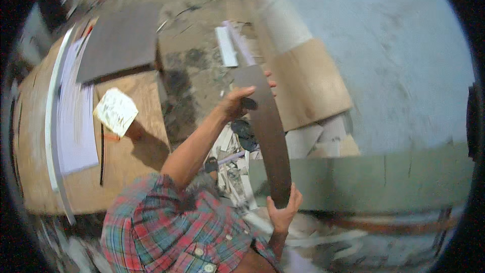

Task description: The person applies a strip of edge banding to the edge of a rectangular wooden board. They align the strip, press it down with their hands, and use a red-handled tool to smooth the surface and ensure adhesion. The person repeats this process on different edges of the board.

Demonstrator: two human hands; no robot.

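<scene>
Spanning both hands: dark brown board (270, 136), narrow, long axis approx. 11:30 to 5:30 (12 = top of view). Left grip (235, 102) near the upper end, thumb on the near face, fingertips past the far edge; right grip (284, 214) at the bottom end, thumb to one side, fingers to the other. Both gripping the bd.

Key relation, my judgement: which end leads. From left grip the bd runs off twd 5 o'clk; from right grip, back up twd 11:30. Right grip sits lower in view, closer to the torso; left arm reaches farther out. Bd looks held clear of everything (contact w/ what's behind it: can't tell for sure).

Surroundings, from bd's middle. 9 o'clk: wooden surface (149, 91) w/ pale squarish piece (116, 111), lilac sheet (78, 131) and long white strip (53, 111) farther L. 10 o'clk: wide dark brown panel (121, 40), same surface. 1 o'clk, just beside: tan panel (313, 86). 2 o'clk: big pale blue surface (399, 71); its green edge (374, 177) at 4. 7–8 o'clk, below: heap of pale offcuts (230, 172). Dirt floor (184, 35) btwn the two surfaces, 10–11 o'clk. Edges blurry.
</scene>
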